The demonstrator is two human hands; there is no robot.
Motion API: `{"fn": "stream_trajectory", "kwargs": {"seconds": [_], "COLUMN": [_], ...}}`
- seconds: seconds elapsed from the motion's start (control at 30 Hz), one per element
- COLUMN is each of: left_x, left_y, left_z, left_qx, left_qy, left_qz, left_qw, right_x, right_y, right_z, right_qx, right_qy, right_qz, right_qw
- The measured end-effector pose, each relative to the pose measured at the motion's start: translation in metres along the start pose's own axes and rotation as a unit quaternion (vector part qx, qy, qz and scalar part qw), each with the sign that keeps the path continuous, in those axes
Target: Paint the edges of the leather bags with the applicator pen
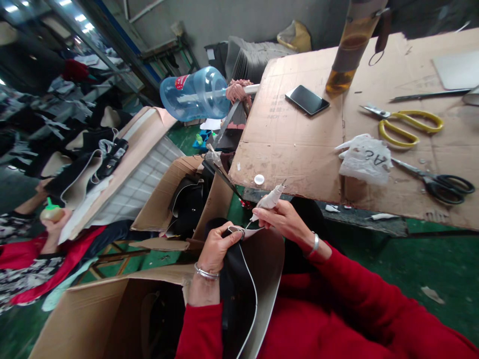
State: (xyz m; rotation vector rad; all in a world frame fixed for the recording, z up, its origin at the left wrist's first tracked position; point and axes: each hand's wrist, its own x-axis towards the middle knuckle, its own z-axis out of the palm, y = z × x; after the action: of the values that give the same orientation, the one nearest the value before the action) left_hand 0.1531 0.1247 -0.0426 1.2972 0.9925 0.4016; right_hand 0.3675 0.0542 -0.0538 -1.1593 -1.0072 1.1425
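My left hand (214, 249) pinches the top edge of a black boot upper (239, 284) with a pale lining, close to a small metal fitting (241, 231). Held in my right hand (282, 219) is an awl-like tool (270, 199) with a white wrapped handle. Its thin metal tip points down at the fitting, beside my left thumb; whether it touches is too small to tell. Thin metal ends also stick out of the tool's top. The upper hangs over my lap, its lower part out of sight.
The cardboard-covered table (299, 164) carries a phone (307, 99), a tea bottle (348, 55), yellow-handled scissors (407, 122), black-handled scissors (441, 184) and a plastic bag (366, 159). Open cartons (90, 304) stand at left. Behind them, a co-worker's hand (58, 224) holds a green-capped bottle (51, 212).
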Motion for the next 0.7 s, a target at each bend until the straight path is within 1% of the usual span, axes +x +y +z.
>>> {"fn": "stream_trajectory", "kwargs": {"seconds": [0.17, 0.37, 0.57, 0.7], "left_x": [0.0, 0.0, -0.004, -0.008], "left_y": [-0.003, -0.004, 0.004, 0.005], "left_z": [0.001, 0.005, 0.009, 0.01], "left_qx": [0.001, 0.002, 0.058, 0.098], "left_qy": [0.014, 0.028, 0.029, 0.029], "left_qz": [-0.003, 0.011, 0.023, 0.032], "left_qw": [1.0, 1.0, 0.998, 0.994], "right_x": [0.001, 0.001, 0.004, 0.005], "right_y": [0.009, 0.012, 0.015, 0.012], "right_z": [0.003, 0.009, 0.015, 0.016], "right_qx": [-0.006, 0.048, 0.069, 0.072], "right_qy": [-0.004, 0.029, 0.037, 0.037], "right_qz": [-0.001, 0.036, 0.052, 0.059], "right_qw": [1.0, 0.998, 0.996, 0.995]}}
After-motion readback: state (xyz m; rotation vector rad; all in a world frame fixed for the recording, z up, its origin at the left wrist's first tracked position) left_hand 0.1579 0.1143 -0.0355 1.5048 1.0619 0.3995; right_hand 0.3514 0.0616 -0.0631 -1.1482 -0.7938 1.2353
